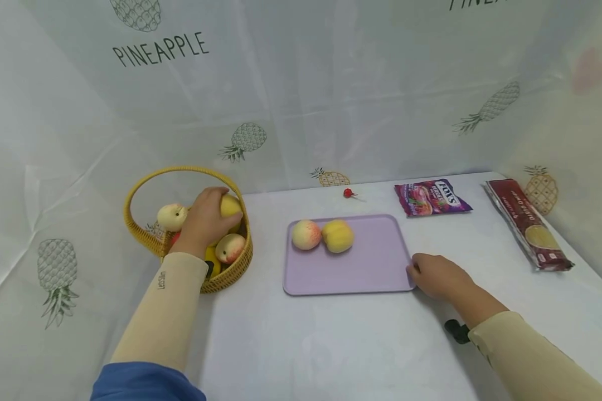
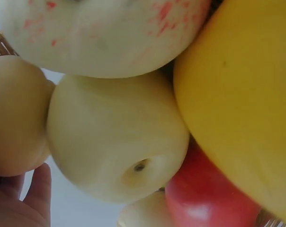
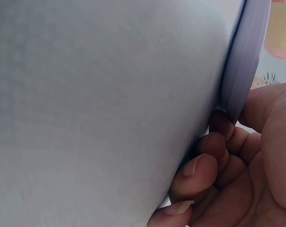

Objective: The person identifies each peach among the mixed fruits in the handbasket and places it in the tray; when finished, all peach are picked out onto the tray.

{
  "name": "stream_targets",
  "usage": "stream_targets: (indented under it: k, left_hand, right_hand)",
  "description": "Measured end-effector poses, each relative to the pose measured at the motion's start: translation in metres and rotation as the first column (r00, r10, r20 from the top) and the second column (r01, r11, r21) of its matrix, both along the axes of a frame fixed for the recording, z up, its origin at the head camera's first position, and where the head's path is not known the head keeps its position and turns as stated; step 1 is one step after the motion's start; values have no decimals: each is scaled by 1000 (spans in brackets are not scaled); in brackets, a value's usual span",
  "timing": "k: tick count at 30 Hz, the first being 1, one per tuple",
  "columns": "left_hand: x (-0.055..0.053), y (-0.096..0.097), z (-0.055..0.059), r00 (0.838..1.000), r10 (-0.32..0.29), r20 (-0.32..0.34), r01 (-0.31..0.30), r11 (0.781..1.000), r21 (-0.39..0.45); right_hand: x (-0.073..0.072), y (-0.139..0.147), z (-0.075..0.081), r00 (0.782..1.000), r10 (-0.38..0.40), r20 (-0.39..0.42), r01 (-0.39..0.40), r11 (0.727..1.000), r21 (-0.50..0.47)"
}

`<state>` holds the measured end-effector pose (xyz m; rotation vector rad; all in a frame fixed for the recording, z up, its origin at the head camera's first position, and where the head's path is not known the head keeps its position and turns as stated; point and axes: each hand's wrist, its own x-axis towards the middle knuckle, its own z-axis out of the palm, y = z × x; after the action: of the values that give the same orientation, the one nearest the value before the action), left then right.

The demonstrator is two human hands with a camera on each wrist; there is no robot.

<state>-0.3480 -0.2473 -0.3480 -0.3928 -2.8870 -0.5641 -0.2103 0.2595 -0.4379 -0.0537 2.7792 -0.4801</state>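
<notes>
My left hand point(image 1: 204, 220) is inside the wicker basket point(image 1: 247, 253) on the left. It grips a round yellow fruit point(image 1: 231, 206), the thumb lying along its side. In the left wrist view, its fingers point(image 2: 38, 194) touch a tan-looking fruit point(image 2: 17, 116) at the left edge. Below the hand a red-blushed peach point(image 1: 231, 248) lies in the basket. At the tray's near right corner, my right hand point(image 1: 441, 278) pinches the rim of the lilac tray point(image 1: 366, 262). A peach point(image 1: 306, 234) and a lobed yellow fruit point(image 1: 338, 236) sit side by side on the tray.
A pale fruit point(image 1: 172, 216) sits at the basket's left, and a red fruit point(image 2: 207, 196) is partly covered. Behind the tray are a small red cherry-like item point(image 1: 348, 193) and a purple Fox's candy bag point(image 1: 431, 197). A long brown packet point(image 1: 529, 225) lies far right.
</notes>
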Motion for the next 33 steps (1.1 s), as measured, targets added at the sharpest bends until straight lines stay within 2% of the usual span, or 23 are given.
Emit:
stream_targets:
  k: [9,15,23,27,30,33]
  left_hand:
    - [-3,-8,-12,1000,19,22,-20,999,49]
    - [-1,-10,-15,999,30,21,-31,998,46]
    - [1,-10,-15,998,28,56,-29,999,22]
    - [3,-10,-14,996,43,81,-48,997,55]
    - [7,-10,-9,994,47,96,-57,993,105]
    - [10,-8,0,996,41,83,-51,991,123]
  right_hand:
    - [2,-5,-4,1000,3,1,-3,1000,-6]
    - [3,-8,-5,1000,4,14,-4,1000,-6]
    - [4,-7,-6,1000,-2,0,2,1000,7]
    - [4,-6,-4,1000,0,1,0,1000,2]
    - [2,-4,-2,1000,2,-6,-2,1000,2]
    - [1,-1,0,1000,-2,-11,2,1000,3]
